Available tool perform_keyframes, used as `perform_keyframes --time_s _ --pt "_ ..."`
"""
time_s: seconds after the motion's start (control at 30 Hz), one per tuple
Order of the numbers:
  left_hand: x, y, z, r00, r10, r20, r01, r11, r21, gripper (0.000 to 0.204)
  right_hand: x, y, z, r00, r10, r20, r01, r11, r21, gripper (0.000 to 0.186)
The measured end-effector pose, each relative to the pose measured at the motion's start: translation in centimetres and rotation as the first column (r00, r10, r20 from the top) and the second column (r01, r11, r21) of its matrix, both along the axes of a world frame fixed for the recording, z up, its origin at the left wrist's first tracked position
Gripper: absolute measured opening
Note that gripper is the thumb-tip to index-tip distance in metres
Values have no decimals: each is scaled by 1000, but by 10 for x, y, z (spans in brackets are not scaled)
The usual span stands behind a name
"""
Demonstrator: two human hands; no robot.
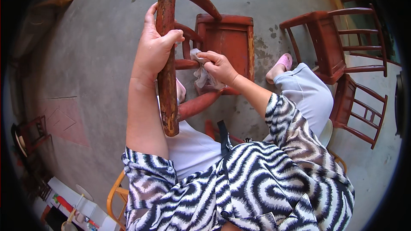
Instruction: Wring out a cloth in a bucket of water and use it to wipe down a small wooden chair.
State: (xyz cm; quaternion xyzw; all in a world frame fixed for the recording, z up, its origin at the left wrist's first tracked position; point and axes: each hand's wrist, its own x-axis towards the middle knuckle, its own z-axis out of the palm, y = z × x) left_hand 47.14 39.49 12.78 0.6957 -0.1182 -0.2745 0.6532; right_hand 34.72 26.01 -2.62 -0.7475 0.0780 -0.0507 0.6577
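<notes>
A worn red wooden chair (227, 40) stands in front of me, its backrest toward me and its seat beyond. My left hand (156, 53) is closed around the chair's top rail (167, 94), where much of the paint has chipped off to bare wood. The thumb lies across the rail and the fingers go round its far side. Between the backrest and the seat, my right hand (219, 67) pinches a crumpled whitish cloth (202, 76). The cloth touches the backrest slats (187, 64) near the seat's edge and hangs down below the fingers.
Two more red wooden chairs (323, 45) (344, 102) are at the right. A small dark chair (36, 132) and a white table (92, 207) with several items are at the left. Under me is a yellowish chair frame (115, 192). My pink-shod foot (282, 65) rests on grey concrete floor.
</notes>
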Motion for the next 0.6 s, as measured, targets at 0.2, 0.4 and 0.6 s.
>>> perform_keyframes --time_s 0.2,0.4,0.6 --pt "1 2 -4 1000 -4 5 4 1000 1 67 -8 -31 2 820 -127 -558 -25 966 -257 26" --pt "3 0 -3 1000 -13 -11 13 1000 -1 68 -7 -16 13 971 -211 -111 206 977 -56 26" --pt "3 1 -3 1000 -3 2 3 1000 -6 67 9 -20 15 973 226 44 -176 853 -491 32"
